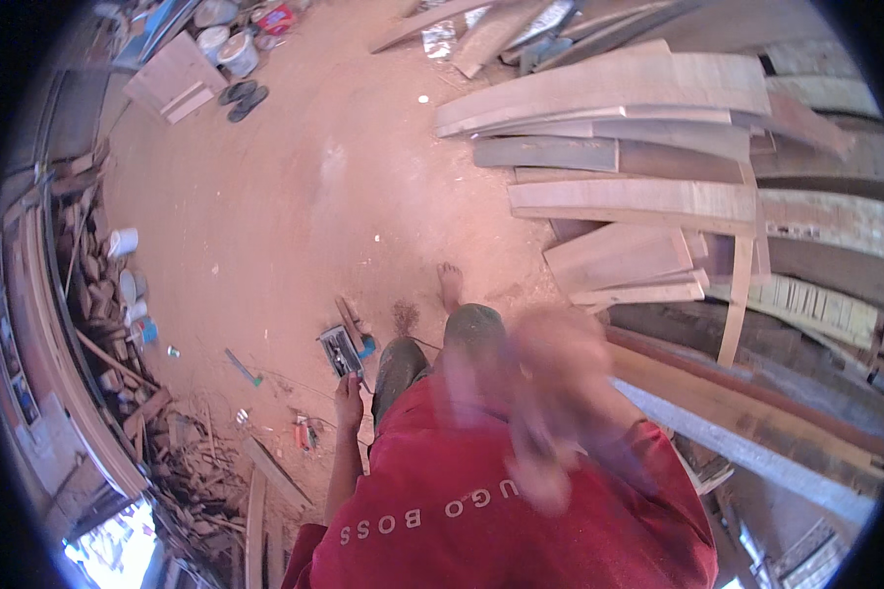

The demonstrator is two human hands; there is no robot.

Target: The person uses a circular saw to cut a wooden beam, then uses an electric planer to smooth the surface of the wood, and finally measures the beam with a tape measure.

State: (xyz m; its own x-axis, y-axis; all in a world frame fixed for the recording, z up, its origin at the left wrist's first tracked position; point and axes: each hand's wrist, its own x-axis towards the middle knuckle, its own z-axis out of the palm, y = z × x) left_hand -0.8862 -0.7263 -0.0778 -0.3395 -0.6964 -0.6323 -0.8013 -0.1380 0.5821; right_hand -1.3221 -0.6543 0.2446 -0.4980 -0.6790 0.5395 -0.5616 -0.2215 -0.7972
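Left hand [348, 391] hangs, grip unclear; right hand [550, 412] blurred, grip unclear — rough planks [619, 147] beside.

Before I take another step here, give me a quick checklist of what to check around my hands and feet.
1. Left hand hangs at the side, apparently empty: ok.
2. Right hand is raised and motion-blurred, its grip unreadable: cannot tell.
3. Bare foot on the dusty floor, no shoe: not ok.
4. Hand plane lies on the floor by the left leg: not ok.
5. Stacked planks lie close on the right: ok.
6. Scrap wood pile lies to the left: ok.
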